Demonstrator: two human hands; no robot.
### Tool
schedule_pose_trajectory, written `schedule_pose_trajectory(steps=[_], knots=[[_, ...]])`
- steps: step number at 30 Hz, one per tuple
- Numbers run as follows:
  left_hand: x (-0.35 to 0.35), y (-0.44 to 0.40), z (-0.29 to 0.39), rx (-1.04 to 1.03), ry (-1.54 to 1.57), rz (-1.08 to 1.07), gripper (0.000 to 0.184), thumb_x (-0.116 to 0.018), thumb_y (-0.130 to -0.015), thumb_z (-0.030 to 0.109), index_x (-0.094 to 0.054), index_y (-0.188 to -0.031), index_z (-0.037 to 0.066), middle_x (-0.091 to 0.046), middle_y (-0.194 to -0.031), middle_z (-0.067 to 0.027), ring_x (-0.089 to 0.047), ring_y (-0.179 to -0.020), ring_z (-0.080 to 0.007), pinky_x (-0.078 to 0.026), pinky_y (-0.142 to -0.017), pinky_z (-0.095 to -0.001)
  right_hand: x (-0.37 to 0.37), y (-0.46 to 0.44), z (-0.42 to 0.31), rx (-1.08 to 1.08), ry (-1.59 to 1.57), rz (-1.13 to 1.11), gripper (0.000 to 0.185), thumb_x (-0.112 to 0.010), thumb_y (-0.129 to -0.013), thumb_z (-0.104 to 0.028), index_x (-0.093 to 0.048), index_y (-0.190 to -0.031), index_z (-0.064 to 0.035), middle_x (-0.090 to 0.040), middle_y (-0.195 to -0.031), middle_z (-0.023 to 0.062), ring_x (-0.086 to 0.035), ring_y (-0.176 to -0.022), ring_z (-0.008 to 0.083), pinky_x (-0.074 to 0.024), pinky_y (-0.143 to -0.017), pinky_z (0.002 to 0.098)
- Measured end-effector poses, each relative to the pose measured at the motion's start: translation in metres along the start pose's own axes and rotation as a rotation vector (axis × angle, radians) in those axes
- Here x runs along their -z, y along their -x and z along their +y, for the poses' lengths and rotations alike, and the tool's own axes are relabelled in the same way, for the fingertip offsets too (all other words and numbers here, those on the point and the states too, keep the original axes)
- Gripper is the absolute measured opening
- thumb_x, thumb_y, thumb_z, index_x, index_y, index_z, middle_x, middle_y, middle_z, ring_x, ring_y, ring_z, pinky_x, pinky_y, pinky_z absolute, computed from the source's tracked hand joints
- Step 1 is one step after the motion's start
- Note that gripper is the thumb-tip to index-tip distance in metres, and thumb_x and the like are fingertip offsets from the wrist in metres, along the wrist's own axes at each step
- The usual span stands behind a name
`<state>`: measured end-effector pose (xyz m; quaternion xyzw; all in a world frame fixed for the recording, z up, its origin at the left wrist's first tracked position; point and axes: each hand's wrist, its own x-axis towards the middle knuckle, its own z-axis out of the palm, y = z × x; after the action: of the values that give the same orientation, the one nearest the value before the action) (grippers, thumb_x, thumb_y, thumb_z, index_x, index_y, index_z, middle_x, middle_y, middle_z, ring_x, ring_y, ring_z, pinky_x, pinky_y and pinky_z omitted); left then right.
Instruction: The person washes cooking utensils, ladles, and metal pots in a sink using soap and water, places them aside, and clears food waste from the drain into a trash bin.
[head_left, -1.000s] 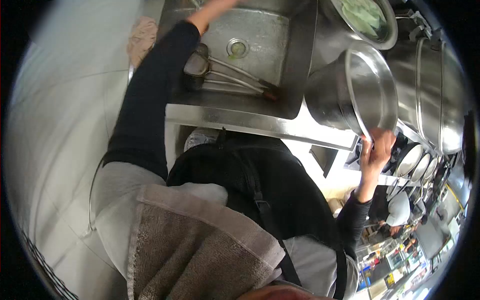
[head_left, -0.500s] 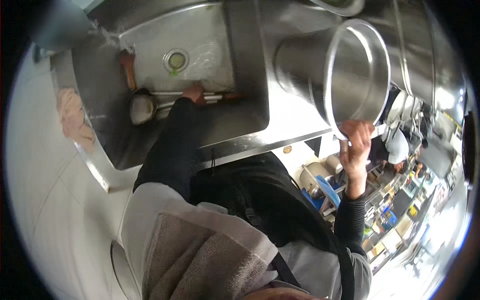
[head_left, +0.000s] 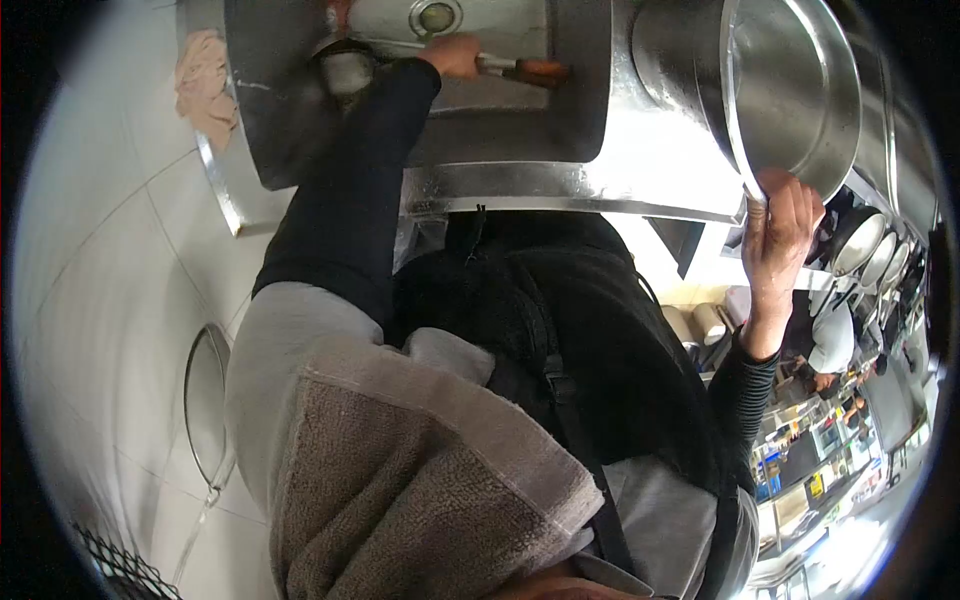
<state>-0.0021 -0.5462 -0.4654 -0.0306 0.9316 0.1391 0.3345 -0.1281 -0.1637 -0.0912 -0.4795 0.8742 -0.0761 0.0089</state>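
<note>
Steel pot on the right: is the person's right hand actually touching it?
Touching: the head view shows the right hand clasping the steel pot at its edge.

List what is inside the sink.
Inside the sink: a drain, long-handled utensils, and the left hand on them. That hand and its sleeve hide parts of the utensils; the sink's far end is out of frame.

The upper-right pot (head_left: 805, 110) is silver, the top-centre sink (head_left: 500, 135) grey, the utensil grip (head_left: 543, 69) there reddish-brown, the upper-left cloth (head_left: 206, 90) peach, the lower-centre towel (head_left: 420, 480) brown.
</note>
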Motion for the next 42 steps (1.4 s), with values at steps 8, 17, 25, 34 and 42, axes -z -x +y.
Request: schedule_pose_trajectory(steps=[8, 17, 25, 34, 42], knots=[[0.154, 0.084, -0.02, 0.202, 0.471, 0.338, 0.04, -0.072, -0.082, 0.028, -0.061, -0.115, 0.008, -0.065, -0.098, -0.0109, -0.062, -0.089, -0.0274, -0.049, -0.08, -0.0471, 0.002, 0.001, 0.001, 0.082, -0.014, 0.12, 0.016, -0.06, -0.09, -0.02, -0.059, -0.093, -0.0046, -0.056, -0.085, 0.0104, -0.055, -0.084, 0.0289, -0.0377, -0.088, 0.0406], [0.239, 0.148, -0.098, 0.201, 1.24, 0.851, 0.03, -0.076, -0.079, 0.033, -0.065, -0.079, 0.006, -0.062, -0.078, -0.0005, -0.056, -0.077, -0.014, -0.043, -0.072, -0.0333, 0.056, -0.01, -0.024, -0.075, -0.432, 0.023, 0.044, -0.079, -0.075, -0.029, -0.061, -0.103, 0.0001, -0.062, -0.093, 0.0147, -0.058, -0.089, 0.0331, -0.0427, -0.085, 0.0412], [0.258, 0.1, -0.132, 0.051, 1.727, 1.033, 0.021, -0.078, -0.079, 0.022, -0.064, -0.082, 0.005, -0.06, -0.079, -0.0004, -0.056, -0.076, -0.015, -0.042, -0.069, -0.0314, 0.114, -0.108, -0.11, 0.17, -0.642, 0.286, 0.019, -0.067, -0.088, -0.015, -0.062, -0.095, 0.0024, -0.064, -0.097, 0.0174, -0.062, -0.088, 0.0307, -0.0487, -0.078, 0.0355], [0.272, 0.098, -0.143, 0.259, 1.733, 1.111, 0.027, -0.083, -0.073, 0.023, -0.063, -0.076, 0.004, -0.062, -0.073, -0.0023, -0.058, -0.072, -0.0149, -0.043, -0.066, -0.0307, 0.022, -0.456, -0.219, 0.623, -0.628, 0.33, 0.035, -0.049, -0.1, -0.03, -0.058, -0.121, -0.0028, -0.06, -0.12, 0.0168, -0.057, -0.112, 0.0313, -0.044, -0.096, 0.0391], [0.26, 0.101, -0.13, 0.105, 1.656, 1.041, 0.027, -0.082, -0.073, 0.015, -0.061, -0.088, 0.006, -0.063, -0.092, -0.005, -0.057, -0.088, -0.016, -0.044, -0.078, -0.0335, -0.044, -0.478, -0.205, 0.468, -0.682, 0.326, 0.032, -0.049, -0.098, -0.025, -0.059, -0.119, -0.0027, -0.058, -0.123, 0.0198, -0.055, -0.114, 0.0362, -0.0432, -0.098, 0.0409]])
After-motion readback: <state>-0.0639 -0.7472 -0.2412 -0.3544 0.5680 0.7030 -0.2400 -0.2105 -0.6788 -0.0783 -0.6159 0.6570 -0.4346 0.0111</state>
